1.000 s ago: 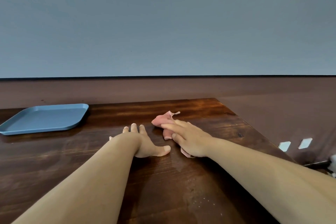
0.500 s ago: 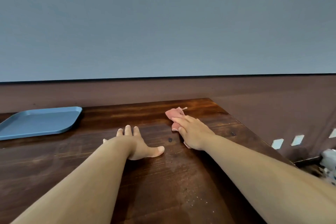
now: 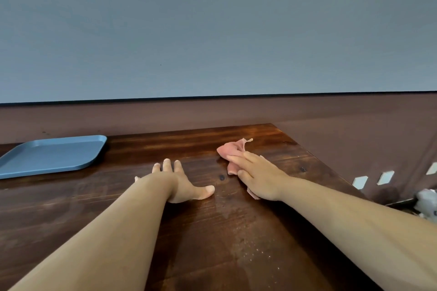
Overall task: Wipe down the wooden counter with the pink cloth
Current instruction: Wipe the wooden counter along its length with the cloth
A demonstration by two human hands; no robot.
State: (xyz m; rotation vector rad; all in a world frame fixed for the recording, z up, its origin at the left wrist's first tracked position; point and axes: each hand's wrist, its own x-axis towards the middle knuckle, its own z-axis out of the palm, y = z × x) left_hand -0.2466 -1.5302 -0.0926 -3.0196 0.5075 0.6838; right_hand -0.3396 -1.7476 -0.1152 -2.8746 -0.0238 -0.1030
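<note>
Two bare hands lie on the dark-stained wooden counter (image 3: 236, 231), and the crumpled pink cloth (image 3: 230, 150) serves as the landmark. That cloth sits on the counter's far right part, close to the back right corner, with a thin frayed corner sticking up at its far end. The right hand (image 3: 257, 176) rests flat on top of the cloth's near half, fingers straight and held together, pressing it against the wood rather than curling round it. The bunched far portion of the cloth shows beyond the fingertips (image 3: 233, 158), a strip of it shows under the thumb side, and a small pink edge peeks out below the heel of the palm.

Left of the cloth and slightly nearer the camera, the left hand (image 3: 182, 184) is planted palm down on bare wood, fingers spread and straight, thumb stretched toward the cloth without touching it; it holds nothing.

Well to the left of the cloth, near the counter's back edge, lies a flat blue plastic tray (image 3: 78, 165) with rounded corners and a low rim. Its visible surface shows nothing on it, though its left end is cut off by the picture's edge.

Nearer the camera than the cloth, the wood carries a wet-looking sheen and scattered pale specks (image 3: 257, 255).
</note>
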